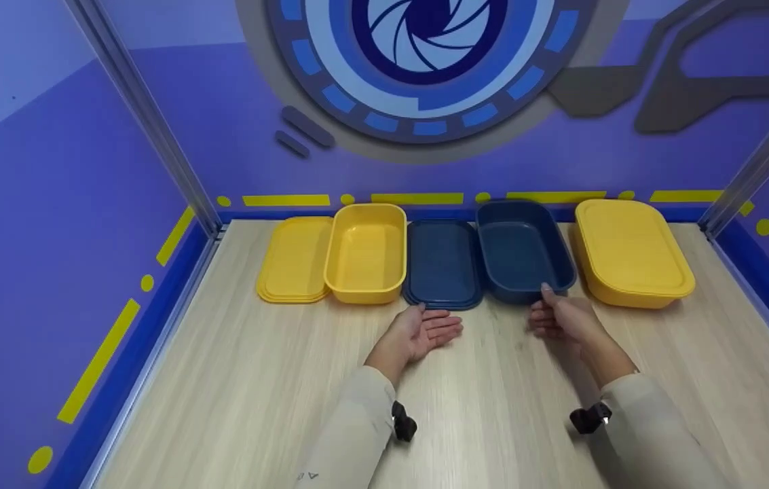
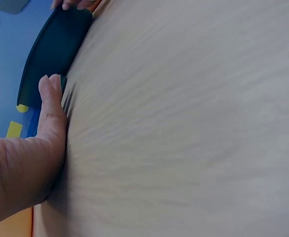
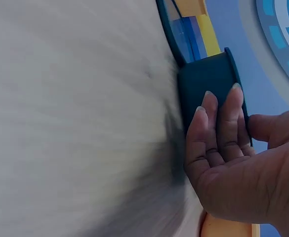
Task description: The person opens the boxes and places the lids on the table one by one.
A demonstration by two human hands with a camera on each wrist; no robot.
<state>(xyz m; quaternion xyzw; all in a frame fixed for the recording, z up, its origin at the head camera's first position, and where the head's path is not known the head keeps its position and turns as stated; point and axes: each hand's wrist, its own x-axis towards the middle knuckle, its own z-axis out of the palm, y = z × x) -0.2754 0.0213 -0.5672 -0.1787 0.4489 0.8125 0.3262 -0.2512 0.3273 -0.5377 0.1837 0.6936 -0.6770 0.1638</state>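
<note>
An uncovered dark blue food container (image 1: pixel 520 297) stands in a row along the back of the table, tilted slightly in its heading. My right hand (image 1: pixel 566 319) pinches its front rim, thumb over the edge and fingers along the outer wall (image 3: pixel 208 74). To its left lies a flat dark blue lid (image 1: pixel 444 265). At that lid's front edge is my left hand (image 1: pixel 418 334), palm turned up and fingers extended, holding nothing. Its thumb tip is close to the lid; whether they touch I cannot tell.
Left of the blue lid are an uncovered yellow container (image 1: pixel 365 297) and a yellow lid (image 1: pixel 292 265). A lidded yellow container (image 1: pixel 635 251) stands at the right. The wooden table (image 1: pixel 255 407) meets a printed back wall (image 1: pixel 425 173) and metal corner posts (image 1: pixel 153 122).
</note>
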